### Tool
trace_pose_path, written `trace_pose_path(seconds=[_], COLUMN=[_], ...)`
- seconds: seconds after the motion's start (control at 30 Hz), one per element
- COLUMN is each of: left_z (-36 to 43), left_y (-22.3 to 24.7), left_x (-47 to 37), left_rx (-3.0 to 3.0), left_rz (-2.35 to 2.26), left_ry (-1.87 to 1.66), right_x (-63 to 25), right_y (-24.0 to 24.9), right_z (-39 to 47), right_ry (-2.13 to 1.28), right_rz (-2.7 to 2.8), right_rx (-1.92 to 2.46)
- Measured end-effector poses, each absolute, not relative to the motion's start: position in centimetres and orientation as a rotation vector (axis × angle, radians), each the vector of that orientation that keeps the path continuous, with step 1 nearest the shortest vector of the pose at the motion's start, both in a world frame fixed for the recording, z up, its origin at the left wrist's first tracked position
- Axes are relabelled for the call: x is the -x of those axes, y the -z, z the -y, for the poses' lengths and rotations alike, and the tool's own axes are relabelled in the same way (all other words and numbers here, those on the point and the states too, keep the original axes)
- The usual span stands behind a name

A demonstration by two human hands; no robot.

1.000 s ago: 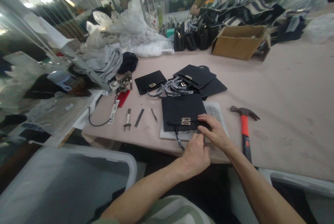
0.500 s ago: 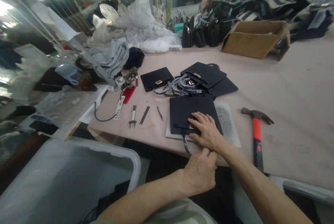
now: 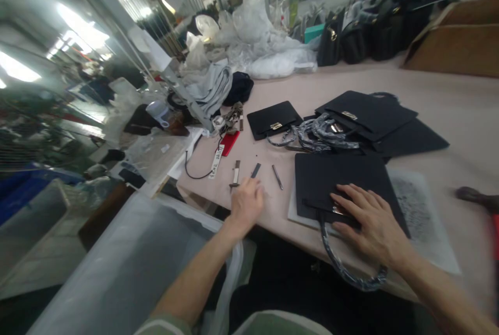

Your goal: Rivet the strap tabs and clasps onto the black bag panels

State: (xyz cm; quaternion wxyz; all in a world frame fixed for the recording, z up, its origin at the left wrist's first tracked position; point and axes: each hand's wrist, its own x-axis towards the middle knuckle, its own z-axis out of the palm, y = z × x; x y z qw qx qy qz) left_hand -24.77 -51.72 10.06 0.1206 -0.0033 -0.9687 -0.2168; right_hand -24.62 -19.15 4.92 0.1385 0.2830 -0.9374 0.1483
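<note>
My right hand (image 3: 366, 220) lies flat with spread fingers on a black bag panel (image 3: 343, 174), beside its metal clasp (image 3: 340, 211). A plastic-wrapped handle (image 3: 331, 252) curves from the panel over the table's front edge. The panel rests on a pale slab (image 3: 419, 210). My left hand (image 3: 247, 200) is at the lower end of a flat dark metal strip (image 3: 255, 170); its curled fingers are blurred, and their grip on the strip cannot be made out. Close by lie a caliper-like tool (image 3: 236, 172) and a thin metal rod (image 3: 277, 177).
More black bag panels (image 3: 409, 134) with wrapped handles lie behind. A red tag (image 3: 230, 143) is at the left. Clear plastic bags (image 3: 273, 59), black handbags (image 3: 353, 43) and a cardboard box (image 3: 456, 43) line the back. A hammer (image 3: 473, 195) is partly visible at right; a large bin (image 3: 128, 252) stands at left.
My left hand has moved left from beside my right wrist to the metal strip. My right hand stays on the panel. The view has turned left, and the handle now shows more fully.
</note>
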Motion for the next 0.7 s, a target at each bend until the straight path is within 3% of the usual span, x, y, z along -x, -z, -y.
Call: trace_pose_path(seconds=[0.13,0.37,0.57,0.7], left_z=[59.5,60.5,60.1,57.7], left_y=[-10.6,-9.8,-9.9,-10.1], left_x=[29.6,34.0,34.0,32.2], left_rx=[-0.626,-0.764,-0.736,-0.485], left_rz=[3.083,3.314,3.234,2.762], left_ry=[0.377,0.564,1.144,1.978], right_x=[24.8,24.9,24.5,24.2], right_y=[-4.7,-4.7,-5.3,-6.1], right_z=[19.1,19.2,19.5,19.7], right_ry=[-0.411,-0.439,-0.524,-0.566], right_rz=[2.673,2.674,2.761,2.823], right_rx=[-0.820,-0.826,-0.770,-0.750])
